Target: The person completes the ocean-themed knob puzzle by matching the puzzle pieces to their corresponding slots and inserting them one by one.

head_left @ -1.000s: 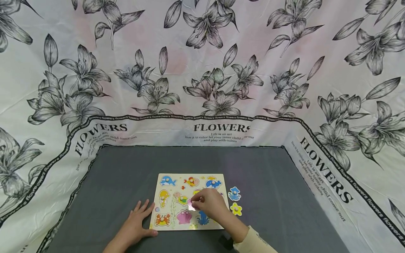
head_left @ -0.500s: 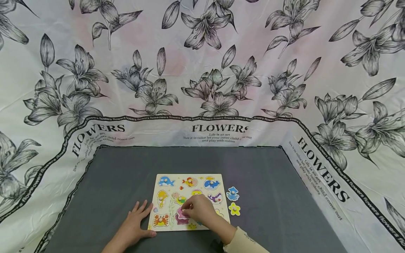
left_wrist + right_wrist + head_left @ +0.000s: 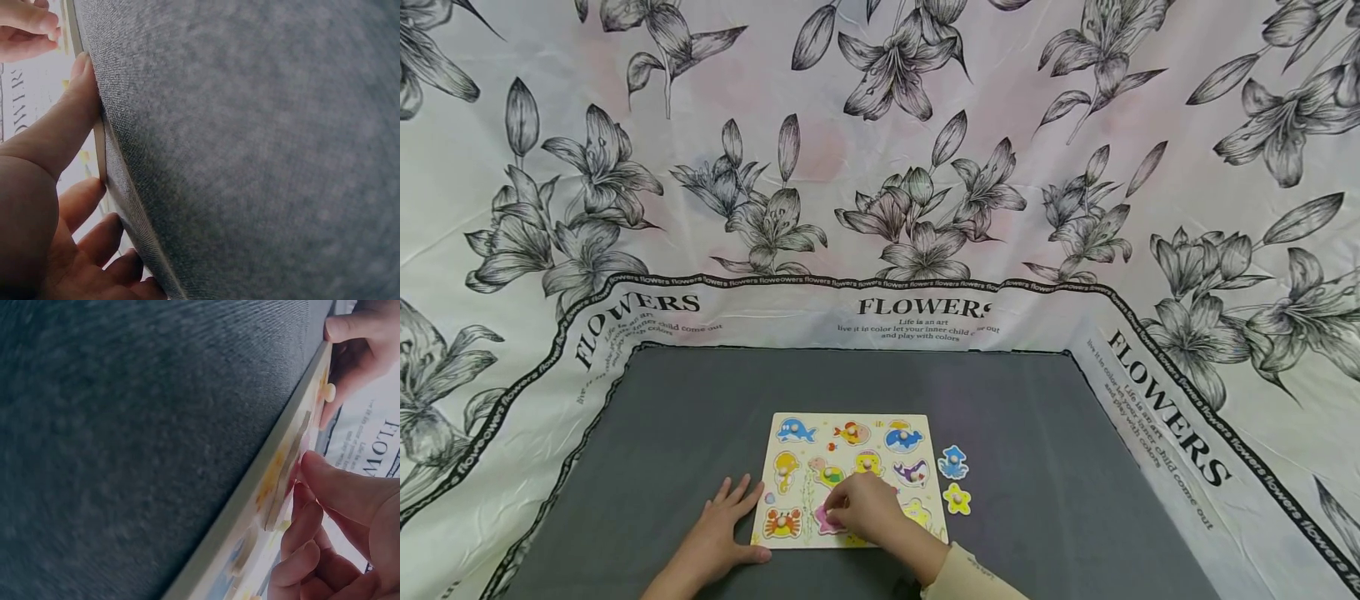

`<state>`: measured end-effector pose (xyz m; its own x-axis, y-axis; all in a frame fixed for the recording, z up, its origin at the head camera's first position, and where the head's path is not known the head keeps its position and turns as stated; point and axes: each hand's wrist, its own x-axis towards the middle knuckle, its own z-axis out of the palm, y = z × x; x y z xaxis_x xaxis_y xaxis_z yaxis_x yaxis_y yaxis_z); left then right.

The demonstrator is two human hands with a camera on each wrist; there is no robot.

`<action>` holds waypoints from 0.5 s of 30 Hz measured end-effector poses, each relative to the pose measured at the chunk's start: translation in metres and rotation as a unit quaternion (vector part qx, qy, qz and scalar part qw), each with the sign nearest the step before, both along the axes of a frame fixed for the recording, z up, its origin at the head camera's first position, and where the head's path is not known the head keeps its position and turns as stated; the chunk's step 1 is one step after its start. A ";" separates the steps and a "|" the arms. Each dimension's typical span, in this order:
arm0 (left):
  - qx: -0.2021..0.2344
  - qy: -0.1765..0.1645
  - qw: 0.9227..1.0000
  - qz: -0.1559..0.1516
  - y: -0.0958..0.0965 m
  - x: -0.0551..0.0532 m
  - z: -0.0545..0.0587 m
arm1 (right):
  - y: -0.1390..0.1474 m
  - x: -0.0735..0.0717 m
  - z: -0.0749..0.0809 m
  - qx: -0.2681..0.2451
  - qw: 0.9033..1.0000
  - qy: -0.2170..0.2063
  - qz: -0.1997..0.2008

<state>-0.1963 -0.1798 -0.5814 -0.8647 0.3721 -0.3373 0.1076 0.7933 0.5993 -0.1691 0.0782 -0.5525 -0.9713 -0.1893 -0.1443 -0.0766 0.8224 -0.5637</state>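
Observation:
A pale wooden peg puzzle board with sea-animal pieces lies on the grey cloth in the head view. My right hand pinches a pink shell-shaped puzzle piece over the board's lower middle. In the right wrist view, this puzzle piece appears raised at a slight tilt above the board face; my fingers hide its knob. My left hand, fingers spread and fairly straight, touches the board's left edge. In the left wrist view, the thumb lies against that edge.
Right of the board lie two loose pieces, a blue octopus-like one and a yellow star. Among the pieces on the board are an orange crab and a purple-and-white one. Flower-printed fabric rises behind the grey cloth.
My right hand has moved left and toward me, bringing the pink shell piece down onto the shell picture at the lower middle. The left hand stays at the board's edge.

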 end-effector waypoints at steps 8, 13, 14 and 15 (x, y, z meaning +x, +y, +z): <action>0.002 0.005 1.000 -0.003 -0.001 0.001 0.002 | 0.001 -0.002 -0.002 0.011 1.000 -0.005 0.009; 0.001 0.005 1.000 -0.003 -0.001 0.001 0.002 | 0.001 -0.003 -0.003 0.018 1.000 -0.004 0.018; 0.000 0.005 1.000 -0.003 -0.001 0.001 0.002 | 0.001 -0.003 -0.003 0.018 1.000 -0.003 0.020; 0.000 0.005 1.000 -0.003 0.000 0.000 0.003 | 0.001 -0.003 -0.003 0.019 1.000 -0.002 0.021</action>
